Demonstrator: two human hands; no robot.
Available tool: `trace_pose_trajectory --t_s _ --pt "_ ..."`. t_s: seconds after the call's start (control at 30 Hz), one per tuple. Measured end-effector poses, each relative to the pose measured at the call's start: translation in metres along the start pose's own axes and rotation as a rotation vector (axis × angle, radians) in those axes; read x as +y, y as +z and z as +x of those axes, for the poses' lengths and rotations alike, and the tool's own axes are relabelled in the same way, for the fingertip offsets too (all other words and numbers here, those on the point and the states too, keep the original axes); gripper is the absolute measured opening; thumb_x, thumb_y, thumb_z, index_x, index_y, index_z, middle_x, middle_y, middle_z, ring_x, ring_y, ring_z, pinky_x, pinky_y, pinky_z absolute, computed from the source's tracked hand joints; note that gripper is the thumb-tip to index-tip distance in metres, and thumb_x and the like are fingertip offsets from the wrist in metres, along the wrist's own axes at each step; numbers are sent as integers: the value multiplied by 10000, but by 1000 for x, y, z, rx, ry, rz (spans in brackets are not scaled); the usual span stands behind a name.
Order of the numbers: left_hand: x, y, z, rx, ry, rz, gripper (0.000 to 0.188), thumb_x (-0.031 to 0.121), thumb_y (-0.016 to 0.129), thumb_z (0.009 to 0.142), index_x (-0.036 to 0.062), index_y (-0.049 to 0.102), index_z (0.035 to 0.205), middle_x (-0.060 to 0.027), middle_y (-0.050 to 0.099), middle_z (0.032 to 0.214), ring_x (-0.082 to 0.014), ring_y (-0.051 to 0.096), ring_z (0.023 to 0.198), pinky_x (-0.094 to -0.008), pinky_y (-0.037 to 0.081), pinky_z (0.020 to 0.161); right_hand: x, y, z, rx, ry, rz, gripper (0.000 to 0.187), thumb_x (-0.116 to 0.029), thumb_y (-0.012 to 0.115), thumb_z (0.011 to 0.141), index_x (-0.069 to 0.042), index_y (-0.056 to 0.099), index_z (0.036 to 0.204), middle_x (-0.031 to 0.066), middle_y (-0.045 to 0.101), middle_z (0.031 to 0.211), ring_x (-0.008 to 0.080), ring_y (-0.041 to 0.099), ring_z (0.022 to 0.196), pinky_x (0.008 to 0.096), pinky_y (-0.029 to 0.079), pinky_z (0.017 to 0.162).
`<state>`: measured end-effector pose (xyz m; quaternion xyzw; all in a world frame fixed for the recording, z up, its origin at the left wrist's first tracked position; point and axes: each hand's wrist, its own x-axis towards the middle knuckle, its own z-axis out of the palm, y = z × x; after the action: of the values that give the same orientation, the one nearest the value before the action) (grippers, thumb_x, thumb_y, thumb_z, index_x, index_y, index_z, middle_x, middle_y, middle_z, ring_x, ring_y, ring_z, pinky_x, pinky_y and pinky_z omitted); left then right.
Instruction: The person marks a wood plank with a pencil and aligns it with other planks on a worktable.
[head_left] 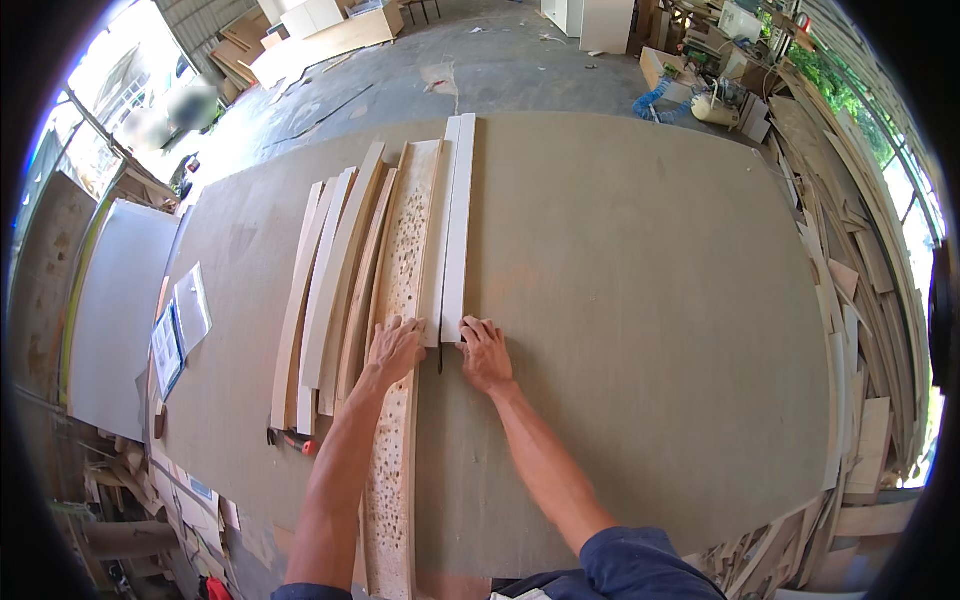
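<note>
Two long white strips (459, 220) lie side by side on a large tan board, their near ends between my hands. My right hand (486, 356), fingers curled, grips the near end of the right-hand strip. My left hand (397, 346) is closed on the near end of the left-hand strip (436, 260), its wrist over a long board full of small holes (390, 500). A thin dark piece (441, 360) pokes out between the strips' near ends; its kind cannot be made out.
Several narrow wood strips (340, 260) lie to the left. A tool with a red-and-black handle (303, 444) is by their near ends. Papers in a clear sleeve (180, 330) rest at the tan board's left edge. Stacked offcuts (850, 250) line the right side.
</note>
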<state>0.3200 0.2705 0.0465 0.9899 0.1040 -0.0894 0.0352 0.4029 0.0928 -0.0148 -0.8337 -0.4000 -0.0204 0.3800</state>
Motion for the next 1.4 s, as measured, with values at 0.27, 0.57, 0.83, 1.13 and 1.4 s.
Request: trace_pose_trajectory --t_s 0.27,0.57,0.83,1.13,1.4 --pt "-15 -10 46 -80 -18 -47 467 230 653 792 86 589 1232 -66 545 1240 -303 443 1251 -634 334 1040 30 -1 33 212 110 8 348 -36 493 882 -1 523 1227 149 502 1232 326 465 1124 422 380 987" --pt "-29 -21 107 -41 -19 -6 389 221 655 787 99 629 1156 -87 523 1258 -300 423 1260 -595 365 1025 45 -14 62 179 198 -109 493 -216 595 843 -4 490 1276 152 421 1306 326 425 1182 427 377 1001" --pt "-28 -48 150 1 -40 -62 475 431 754 676 46 706 948 -144 541 1224 -319 569 1095 -415 472 898 55 -6 67 239 190 -29 556 -302 673 805 2 513 1242 142 488 1201 307 457 1117 420 398 967" --pt "-2 -31 183 165 -195 -79 602 315 818 602 -46 629 1045 -233 565 1169 -364 621 1004 -431 515 858 57 -6 66 294 232 32 527 -234 678 788 17 517 1222 160 502 1180 332 474 1117 421 411 974" --pt "-4 -71 189 138 -553 -187 652 130 632 693 -103 421 1264 -250 610 1131 -375 622 1011 -395 522 876 50 -5 69 340 281 67 533 -151 655 753 32 485 1224 190 491 1180 361 465 1116 434 435 959"
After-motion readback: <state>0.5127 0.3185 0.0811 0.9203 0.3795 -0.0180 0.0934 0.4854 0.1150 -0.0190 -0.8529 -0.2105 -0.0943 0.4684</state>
